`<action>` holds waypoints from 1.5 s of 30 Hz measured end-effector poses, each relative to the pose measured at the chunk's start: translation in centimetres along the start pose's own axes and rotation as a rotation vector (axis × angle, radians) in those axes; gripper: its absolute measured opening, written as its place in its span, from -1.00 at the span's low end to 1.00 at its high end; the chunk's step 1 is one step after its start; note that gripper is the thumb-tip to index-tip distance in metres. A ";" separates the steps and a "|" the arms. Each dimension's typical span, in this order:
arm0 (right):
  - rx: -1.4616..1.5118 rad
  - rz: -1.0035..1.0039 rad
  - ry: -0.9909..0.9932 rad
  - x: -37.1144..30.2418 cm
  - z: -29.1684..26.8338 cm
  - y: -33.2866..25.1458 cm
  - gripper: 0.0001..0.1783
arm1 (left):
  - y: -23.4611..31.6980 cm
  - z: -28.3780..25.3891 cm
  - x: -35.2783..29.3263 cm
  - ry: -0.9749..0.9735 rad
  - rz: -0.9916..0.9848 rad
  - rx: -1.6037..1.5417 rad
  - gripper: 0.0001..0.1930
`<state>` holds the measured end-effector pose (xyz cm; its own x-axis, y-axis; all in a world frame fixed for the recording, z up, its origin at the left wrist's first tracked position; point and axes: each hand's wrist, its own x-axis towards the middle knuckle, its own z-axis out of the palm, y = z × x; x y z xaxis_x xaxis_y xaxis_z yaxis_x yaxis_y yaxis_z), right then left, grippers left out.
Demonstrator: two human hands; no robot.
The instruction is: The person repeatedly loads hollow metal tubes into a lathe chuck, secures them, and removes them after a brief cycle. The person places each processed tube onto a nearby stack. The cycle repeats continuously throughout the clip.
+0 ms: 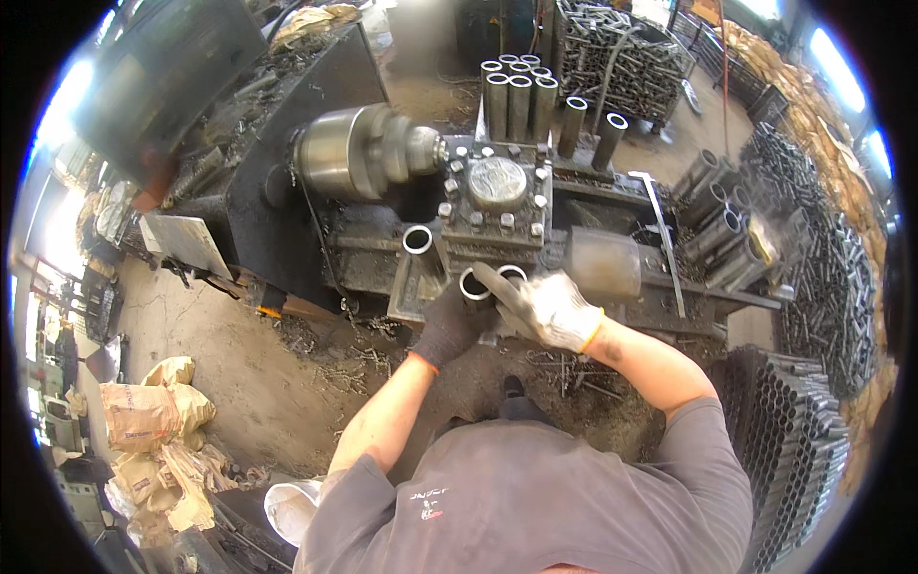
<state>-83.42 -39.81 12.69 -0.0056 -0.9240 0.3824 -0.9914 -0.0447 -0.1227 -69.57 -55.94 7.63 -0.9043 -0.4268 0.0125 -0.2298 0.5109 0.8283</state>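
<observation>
A short steel tube stands with its open end up at the front of a lathe. Around its near side wraps my left hand, in a dark glove. My right hand, in a white glove with dark, soiled fingers, reaches across to the same tube's rim, its fingers closed against it. Just behind those fingers shows the rim of a second tube, mostly hidden. Another tube stands to the left on a metal plate. The lower parts of the held tube are hidden by my gloves.
Behind my hands are the bolted tool post and the lathe chuck. Several tubes stand at the back. A long caliper lies on the right. Stacked tubes and paper sacks flank me.
</observation>
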 end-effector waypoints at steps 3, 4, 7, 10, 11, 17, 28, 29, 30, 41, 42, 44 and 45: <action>0.051 0.044 -0.221 0.6 -2.8 0.2 -0.10 | 0.8 -0.4 0.5 -0.073 -0.024 -0.038 -0.46; 0.096 0.023 -0.169 0.9 -4.0 0.1 -0.10 | 0.9 -0.5 0.2 -0.055 0.018 -0.061 -0.46; 0.247 0.073 -0.106 1.9 -7.5 0.2 -0.27 | -1.1 -1.4 -2.1 0.079 -0.003 -0.172 -0.47; 0.394 0.144 0.106 3.4 -9.5 1.9 -0.45 | -7.9 -4.3 -6.2 0.176 -0.278 -0.401 -0.57; 0.401 0.163 0.178 4.0 -9.9 3.1 -0.48 | -11.6 -6.1 -7.1 0.192 -0.386 -0.589 -0.61; 0.619 0.825 0.527 7.5 -8.6 14.5 -0.28 | -31.3 -19.6 -9.7 1.225 -0.882 0.008 -0.47; 1.129 0.716 -0.118 14.8 0.5 24.9 -0.33 | -36.8 -25.9 -12.2 1.046 -0.495 -0.627 -0.56; 1.135 0.693 -0.117 15.3 -0.2 25.1 -0.35 | -37.1 -26.5 -12.3 0.993 -0.493 -0.857 -0.58; 0.766 0.601 -0.154 15.7 -1.1 25.3 -0.38 | -37.4 -26.8 -12.4 0.885 -0.479 -1.101 -0.58; 0.374 0.532 -0.356 22.1 -2.0 23.0 -0.46 | -25.5 -13.7 -7.5 0.724 -0.560 -0.838 -0.87; 0.326 0.493 -0.364 22.9 -1.6 22.5 -0.46 | -23.8 -13.3 -6.3 0.672 -0.567 -0.734 -0.86; 0.258 0.449 -0.404 24.5 -0.9 21.6 -0.49 | -20.6 -13.3 -4.2 0.578 -0.425 -0.561 -0.84; 0.235 0.445 -0.439 25.2 -0.5 21.1 -0.51 | -19.1 -13.3 -3.2 0.571 -0.337 -0.474 -0.84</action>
<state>-104.57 -63.83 20.23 -0.3047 -0.9401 -0.1527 -0.8516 0.3407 -0.3984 -57.50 -74.22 -0.75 -0.4615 -0.8813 -0.1018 -0.1644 -0.0279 0.9860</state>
